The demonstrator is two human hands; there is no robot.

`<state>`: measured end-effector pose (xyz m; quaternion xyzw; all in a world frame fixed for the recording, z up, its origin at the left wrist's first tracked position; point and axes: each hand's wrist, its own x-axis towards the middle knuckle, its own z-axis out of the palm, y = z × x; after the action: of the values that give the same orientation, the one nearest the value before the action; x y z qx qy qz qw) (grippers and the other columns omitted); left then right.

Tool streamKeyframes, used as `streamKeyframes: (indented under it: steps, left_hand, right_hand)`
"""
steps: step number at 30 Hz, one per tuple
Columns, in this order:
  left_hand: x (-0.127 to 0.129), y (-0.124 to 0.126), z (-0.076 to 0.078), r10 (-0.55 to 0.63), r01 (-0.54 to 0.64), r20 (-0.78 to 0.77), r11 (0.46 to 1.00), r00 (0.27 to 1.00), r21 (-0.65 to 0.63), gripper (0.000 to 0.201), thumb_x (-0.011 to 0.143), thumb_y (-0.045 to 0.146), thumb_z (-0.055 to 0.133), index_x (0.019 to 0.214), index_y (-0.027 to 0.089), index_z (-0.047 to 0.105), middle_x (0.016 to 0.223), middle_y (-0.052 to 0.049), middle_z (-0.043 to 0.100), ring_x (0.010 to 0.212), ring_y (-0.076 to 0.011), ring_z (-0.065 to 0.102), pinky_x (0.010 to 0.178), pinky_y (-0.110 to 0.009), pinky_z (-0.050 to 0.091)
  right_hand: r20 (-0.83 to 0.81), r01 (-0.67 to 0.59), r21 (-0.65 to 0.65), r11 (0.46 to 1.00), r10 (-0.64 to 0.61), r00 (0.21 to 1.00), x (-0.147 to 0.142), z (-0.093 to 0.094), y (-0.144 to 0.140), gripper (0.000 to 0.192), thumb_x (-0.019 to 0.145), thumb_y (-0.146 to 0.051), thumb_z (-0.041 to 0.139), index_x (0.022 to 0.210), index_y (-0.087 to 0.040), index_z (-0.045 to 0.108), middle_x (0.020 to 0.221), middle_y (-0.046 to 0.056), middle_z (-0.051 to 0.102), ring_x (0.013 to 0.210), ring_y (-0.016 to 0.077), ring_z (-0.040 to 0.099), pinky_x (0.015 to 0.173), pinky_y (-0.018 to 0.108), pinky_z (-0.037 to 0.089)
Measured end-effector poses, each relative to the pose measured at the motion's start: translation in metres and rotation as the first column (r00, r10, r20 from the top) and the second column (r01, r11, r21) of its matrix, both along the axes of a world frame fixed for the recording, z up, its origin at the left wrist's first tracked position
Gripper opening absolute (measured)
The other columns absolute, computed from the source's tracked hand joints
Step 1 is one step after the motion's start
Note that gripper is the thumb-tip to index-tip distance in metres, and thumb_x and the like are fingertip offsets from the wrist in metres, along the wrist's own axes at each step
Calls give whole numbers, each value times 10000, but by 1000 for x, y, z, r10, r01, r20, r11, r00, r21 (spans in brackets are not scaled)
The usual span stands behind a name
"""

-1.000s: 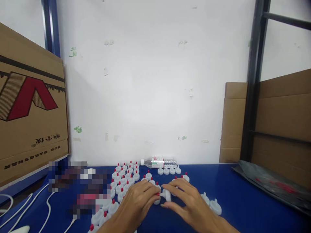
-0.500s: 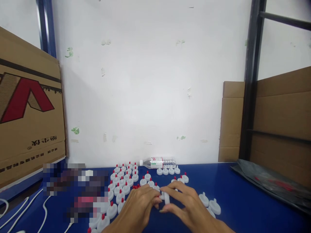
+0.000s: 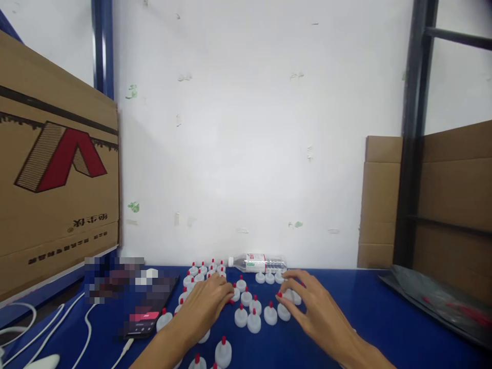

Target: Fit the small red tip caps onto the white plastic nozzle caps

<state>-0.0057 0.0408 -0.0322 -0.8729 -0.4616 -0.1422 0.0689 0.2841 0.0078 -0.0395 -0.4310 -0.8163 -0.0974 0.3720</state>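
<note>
Several white plastic caps with red tips point(image 3: 253, 322) stand in loose rows on the blue table point(image 3: 369, 312). My left hand point(image 3: 205, 305) lies low over the caps at the left of the group. Its fingertips reach a small red piece beside a cap point(image 3: 236, 293), and what they hold is hidden. My right hand point(image 3: 311, 305) hovers at the right of the group. Its thumb and fingers are closed around a white cap point(image 3: 287, 295). Behind the caps a clear water bottle point(image 3: 261, 263) lies on its side against the white wall.
A phone point(image 3: 144, 315) with a lit screen lies left of the caps, and white cables point(image 3: 23, 333) run beside it. A large cardboard box point(image 3: 57, 169) stands at the left. More cardboard point(image 3: 378, 200) and a black bag point(image 3: 442, 302) are at the right.
My hands were together on one cap in the middle. They have parted: the left moved to the left caps, the right reached back to a cap on the right. The view shifted slightly.
</note>
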Motion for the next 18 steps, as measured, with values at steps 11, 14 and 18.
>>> streamKeyframes:
  steps: [11, 14, 18]
  left_hand:
    - [-6, 20, -28, 69, -70, -37, 997, 997, -44, 132, 880, 114, 632, 828, 211, 705, 882, -77, 694, 1023, -303, 617, 783, -347, 447]
    - [-5, 18, -27, 90, -92, -45, 995, 995, -44, 151, 865, 89, 624, 823, 214, 698, 873, -72, 692, 1018, -303, 627, 782, -351, 441]
    - [-3, 16, -28, 90, -93, -69, 994, 994, -54, 192, 874, 79, 593, 796, 223, 694, 869, -60, 703, 1017, -288, 635, 779, -343, 437]
  right_hand:
    - [164, 126, -194, 973, -95, 982, -1, 10, 30, 165, 967, -228, 557, 943, -215, 719, 846, 40, 724, 874, 238, 668, 915, 386, 445]
    - [192, 119, -224, 967, -76, 978, -8, 11, 48, 152, 925, -219, 607, 870, -202, 748, 819, 42, 744, 848, 238, 684, 858, 341, 450]
    - [207, 92, -256, 962, -38, 978, -9, 9, 66, 198, 961, -302, 579, 928, -224, 758, 865, 30, 768, 850, 218, 709, 782, 280, 455]
